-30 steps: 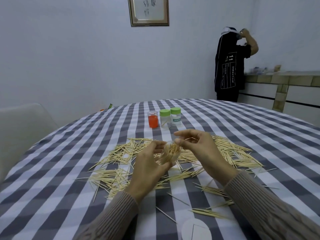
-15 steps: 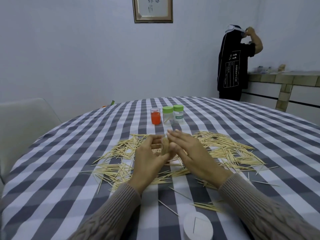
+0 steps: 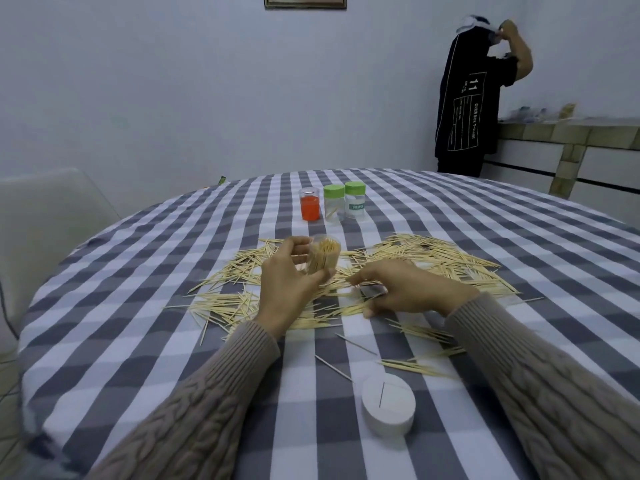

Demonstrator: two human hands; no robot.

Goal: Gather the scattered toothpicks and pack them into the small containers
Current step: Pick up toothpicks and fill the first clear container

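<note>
Head view shows the left hand [image 3: 287, 285] gripping a clear jar [image 3: 323, 256] just above the checked tablecloth [image 3: 138, 306], its fingers curled round the wall. This jar is already crammed with toothpicks that stand on end, long axes running up the jar, which tilts slightly away from the person with its open mouth up. The right hand [image 3: 408, 289] is low over the loose toothpicks [image 3: 433, 258], fingers bent down onto them; whether it has pinched any I cannot tell.

Progress looks partial, as I judge it. One jar is about full, and its likely lid, a white cap [image 3: 388, 405], lies near the table edge. Further back stand an orange cup [image 3: 309, 204] and two green-lidded jars [image 3: 343, 202], the left one holding only a few sticks. Most of the work remains: a broad litter of toothpicks lies flat around both hands, pointing every which way, with small bundles and single strays nearer the person.
</note>
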